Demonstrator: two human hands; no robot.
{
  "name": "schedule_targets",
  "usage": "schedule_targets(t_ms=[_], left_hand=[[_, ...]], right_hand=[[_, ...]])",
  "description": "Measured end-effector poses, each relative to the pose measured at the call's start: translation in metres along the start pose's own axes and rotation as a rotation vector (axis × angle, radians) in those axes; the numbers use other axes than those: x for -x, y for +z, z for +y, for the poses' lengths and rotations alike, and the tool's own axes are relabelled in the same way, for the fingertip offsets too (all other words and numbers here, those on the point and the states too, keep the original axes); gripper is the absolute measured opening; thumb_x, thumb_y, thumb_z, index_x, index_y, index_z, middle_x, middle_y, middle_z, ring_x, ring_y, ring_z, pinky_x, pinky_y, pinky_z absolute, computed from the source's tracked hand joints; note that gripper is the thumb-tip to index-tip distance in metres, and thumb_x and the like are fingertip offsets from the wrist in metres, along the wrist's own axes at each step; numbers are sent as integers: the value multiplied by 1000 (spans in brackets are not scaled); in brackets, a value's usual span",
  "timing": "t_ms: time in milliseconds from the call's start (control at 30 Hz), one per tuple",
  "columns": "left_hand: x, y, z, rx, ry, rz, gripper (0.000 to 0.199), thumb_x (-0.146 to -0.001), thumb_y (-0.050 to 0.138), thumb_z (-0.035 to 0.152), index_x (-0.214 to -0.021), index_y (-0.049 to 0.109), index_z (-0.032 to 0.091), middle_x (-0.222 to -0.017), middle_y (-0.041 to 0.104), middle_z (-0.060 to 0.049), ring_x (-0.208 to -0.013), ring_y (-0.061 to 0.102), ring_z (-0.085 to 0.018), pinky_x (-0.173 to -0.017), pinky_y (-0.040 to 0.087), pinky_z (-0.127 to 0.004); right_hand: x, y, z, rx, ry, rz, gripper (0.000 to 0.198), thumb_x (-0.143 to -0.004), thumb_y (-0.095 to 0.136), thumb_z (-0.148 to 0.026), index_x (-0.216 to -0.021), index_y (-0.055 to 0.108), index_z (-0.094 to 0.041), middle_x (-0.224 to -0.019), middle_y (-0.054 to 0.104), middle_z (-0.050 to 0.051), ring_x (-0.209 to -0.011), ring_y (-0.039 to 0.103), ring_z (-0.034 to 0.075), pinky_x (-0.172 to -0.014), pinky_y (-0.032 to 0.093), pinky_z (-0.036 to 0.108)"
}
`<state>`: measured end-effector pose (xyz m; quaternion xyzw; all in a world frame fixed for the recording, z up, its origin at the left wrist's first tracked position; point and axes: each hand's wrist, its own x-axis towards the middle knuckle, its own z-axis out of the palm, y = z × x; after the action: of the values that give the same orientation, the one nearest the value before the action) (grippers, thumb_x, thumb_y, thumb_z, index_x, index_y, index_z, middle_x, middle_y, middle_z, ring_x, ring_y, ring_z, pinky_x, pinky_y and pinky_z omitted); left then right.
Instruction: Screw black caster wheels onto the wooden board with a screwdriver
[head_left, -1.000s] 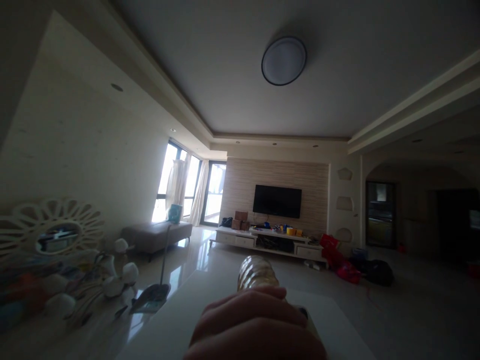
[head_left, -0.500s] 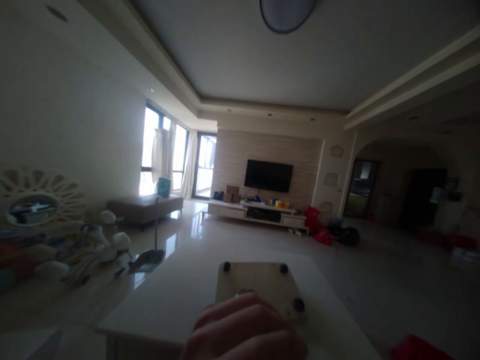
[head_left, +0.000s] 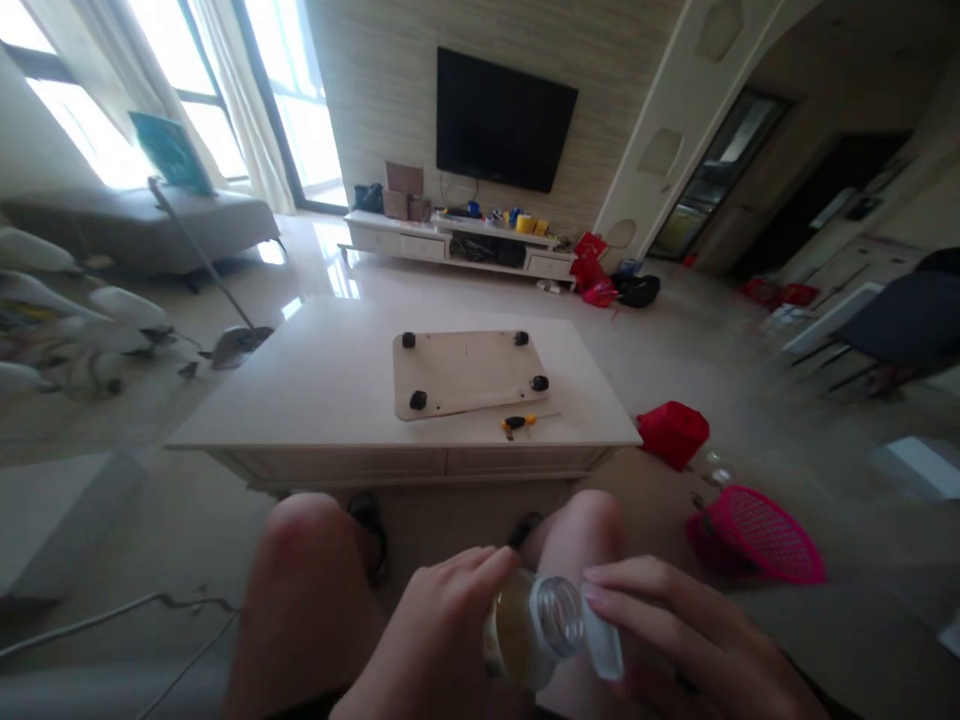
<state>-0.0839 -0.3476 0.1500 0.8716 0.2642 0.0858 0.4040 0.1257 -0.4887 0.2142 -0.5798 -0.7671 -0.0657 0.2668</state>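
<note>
My left hand (head_left: 439, 635) is wrapped around a clear bottle (head_left: 517, 635) with a yellowish body, held tilted above my lap with its threaded neck toward the right. The bottle's mouth is uncovered. In the fingers of my right hand (head_left: 686, 630) is a white cap (head_left: 602, 640), close beside the mouth. On the white table ahead lies a flat beige board (head_left: 469, 372) with a black caster-like foot at each corner. A screwdriver (head_left: 525, 421) with a yellow and black handle rests just in front of the board, with a small piece by it.
The white table (head_left: 322, 380) stands before my knees. To its right on the floor are a red bag or bin (head_left: 673, 434) and a pink mesh basket (head_left: 772, 535). A long-handled dustpan (head_left: 238, 345) stands left. A cable (head_left: 150, 602) runs along the lower left.
The view has tilted down from the ceiling and room to the table and my lap. A hand was raised close to the camera; now both hands are low, with bottle and cap.
</note>
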Motion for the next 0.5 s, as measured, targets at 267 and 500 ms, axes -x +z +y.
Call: schedule_targets(t_ms=[267,500], left_hand=[[-1,10,0,44,-12,-148,32,-63,78,31,-91,63,24,-97,74,-2,-81,65,-22,-69,40,-31],[-2,27,7,54,-35,-234,38,-63,84,34,-91,61,25,-99,77,0,-80,68,-22,-68,41,-31]], right_hand=[[3,14,8,-259,-54,-186,30,-107,52,-15,-131,69,-20,-124,79,10,-105,78,11,-87,64,16],[-3,25,-1,-5,100,-87,59,-109,37,-65,-79,64,-21,-66,66,-1,-57,66,11,-52,47,24]])
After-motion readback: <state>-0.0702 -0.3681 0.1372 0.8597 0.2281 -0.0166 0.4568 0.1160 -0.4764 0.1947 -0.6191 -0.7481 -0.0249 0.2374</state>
